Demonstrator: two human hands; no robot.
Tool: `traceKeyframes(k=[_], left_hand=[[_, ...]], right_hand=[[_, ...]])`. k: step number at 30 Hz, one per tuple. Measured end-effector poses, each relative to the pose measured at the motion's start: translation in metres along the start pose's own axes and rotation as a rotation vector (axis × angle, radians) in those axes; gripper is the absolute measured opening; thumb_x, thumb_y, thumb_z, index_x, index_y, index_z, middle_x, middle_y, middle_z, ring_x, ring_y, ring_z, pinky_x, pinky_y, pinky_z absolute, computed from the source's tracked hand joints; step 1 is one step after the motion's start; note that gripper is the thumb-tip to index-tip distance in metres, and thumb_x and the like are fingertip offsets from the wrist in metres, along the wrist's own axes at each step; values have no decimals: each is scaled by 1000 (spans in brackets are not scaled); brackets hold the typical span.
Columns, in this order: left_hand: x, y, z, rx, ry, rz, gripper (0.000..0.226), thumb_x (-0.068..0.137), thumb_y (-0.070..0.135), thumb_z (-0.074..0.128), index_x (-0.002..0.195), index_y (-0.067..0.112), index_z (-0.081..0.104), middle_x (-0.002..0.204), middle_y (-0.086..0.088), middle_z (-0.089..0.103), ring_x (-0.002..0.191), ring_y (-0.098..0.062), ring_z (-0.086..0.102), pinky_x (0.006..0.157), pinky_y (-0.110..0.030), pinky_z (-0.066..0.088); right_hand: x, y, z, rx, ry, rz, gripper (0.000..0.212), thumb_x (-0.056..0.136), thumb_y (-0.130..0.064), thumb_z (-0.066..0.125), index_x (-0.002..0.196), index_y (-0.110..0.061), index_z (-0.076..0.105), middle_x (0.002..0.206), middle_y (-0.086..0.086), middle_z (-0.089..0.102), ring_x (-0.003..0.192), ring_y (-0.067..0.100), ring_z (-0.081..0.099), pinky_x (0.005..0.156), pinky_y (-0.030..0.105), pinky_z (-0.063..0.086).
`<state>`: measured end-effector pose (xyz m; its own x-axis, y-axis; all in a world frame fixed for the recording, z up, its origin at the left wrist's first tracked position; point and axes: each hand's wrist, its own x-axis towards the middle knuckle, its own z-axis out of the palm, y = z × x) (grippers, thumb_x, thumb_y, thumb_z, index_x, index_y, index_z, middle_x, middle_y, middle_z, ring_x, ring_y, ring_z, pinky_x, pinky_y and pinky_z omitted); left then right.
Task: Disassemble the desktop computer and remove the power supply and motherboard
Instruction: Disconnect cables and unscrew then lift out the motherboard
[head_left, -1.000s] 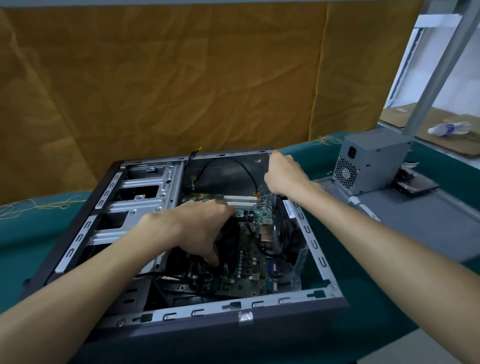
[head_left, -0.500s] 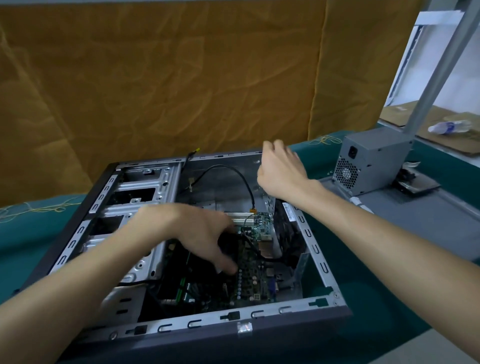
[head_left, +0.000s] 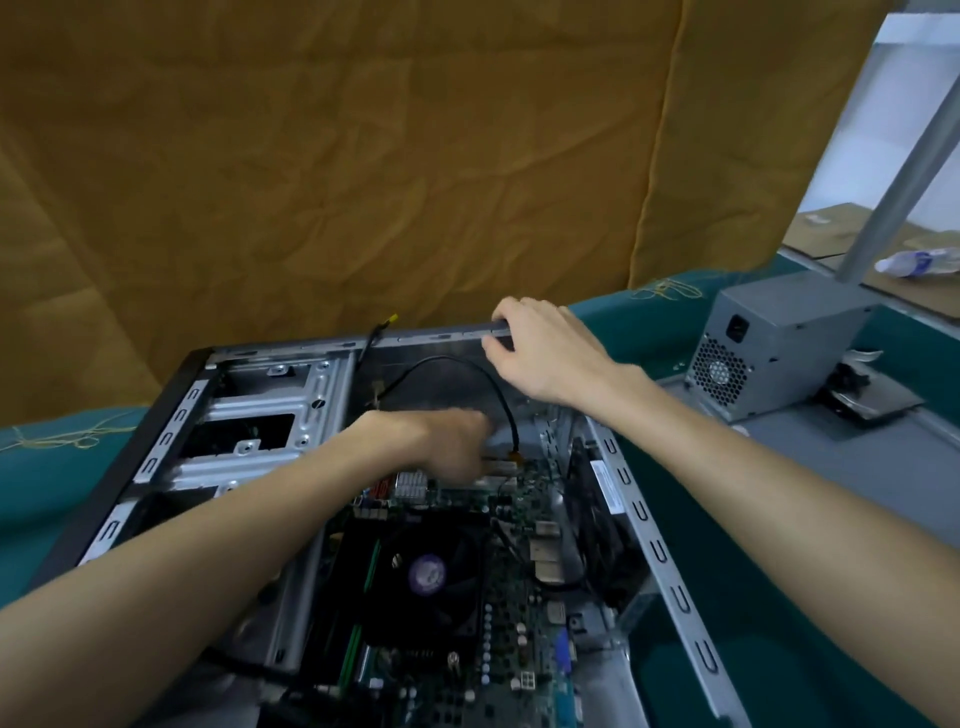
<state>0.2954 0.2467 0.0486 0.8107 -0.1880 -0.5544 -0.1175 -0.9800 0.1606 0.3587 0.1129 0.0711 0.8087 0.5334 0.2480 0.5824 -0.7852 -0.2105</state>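
The open desktop case lies on its side with the green motherboard and its black CPU fan inside. My right hand grips the case's far top edge, fingers curled over the rim. My left hand reaches deep into the case near the white expansion slots and the foot of a black cable; it is blurred, so its grasp is unclear. The grey power supply stands outside the case on the right.
The grey side panel lies flat on the right under the power supply, on a teal cloth. A brown curtain hangs behind. A metal pole rises at right. Empty drive bays fill the case's left part.
My right hand has risen from inside the case and taken hold of the far top edge. My left hand left the CPU fan and moved further in, toward the expansion slots. The view has closed in.
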Motion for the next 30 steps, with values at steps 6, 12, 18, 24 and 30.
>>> traceKeyframes(k=[6, 12, 18, 24, 30], left_hand=[[-10, -7, 6, 82, -181, 58, 54, 109, 43, 34, 155, 16, 34, 159, -11, 39, 133, -26, 47, 115, -47, 36], [-20, -26, 13, 167, -98, 65, 59, 106, 38, 42, 160, 21, 23, 167, -8, 19, 151, -27, 27, 120, -39, 29], [-23, -27, 20, 225, -151, 103, 57, 110, 30, 31, 162, 14, 14, 170, -10, 11, 152, -31, 25, 120, -41, 28], [-25, -22, 28, 242, -147, 131, 59, 111, 33, 25, 163, 19, 1, 170, -6, -7, 156, -30, 12, 124, -41, 16], [-33, -16, 26, 239, -180, 107, 60, 111, 41, 22, 163, 23, -3, 170, -6, -12, 156, -32, 11, 125, -43, 14]], right_hand=[[-30, -23, -13, -11, 4, -222, 11, 97, -23, 53, 96, -13, 58, 90, 6, 62, 84, 30, 61, 72, 40, 51], [-8, -47, -13, -404, -594, -9, 20, 91, -11, 57, 72, -9, 53, 77, 9, 59, 58, 21, 54, 48, 30, 43], [26, -30, 6, -90, -968, 268, 27, 93, -20, 76, 93, 6, 71, 90, 17, 78, 77, 27, 77, 84, 42, 63], [25, -27, 28, -119, -1042, 248, 26, 83, -11, 85, 90, 10, 73, 79, 18, 77, 68, 25, 76, 74, 38, 65], [20, -26, 33, -303, -919, 117, 14, 84, -5, 77, 74, 3, 73, 69, 13, 76, 58, 22, 74, 64, 35, 62]])
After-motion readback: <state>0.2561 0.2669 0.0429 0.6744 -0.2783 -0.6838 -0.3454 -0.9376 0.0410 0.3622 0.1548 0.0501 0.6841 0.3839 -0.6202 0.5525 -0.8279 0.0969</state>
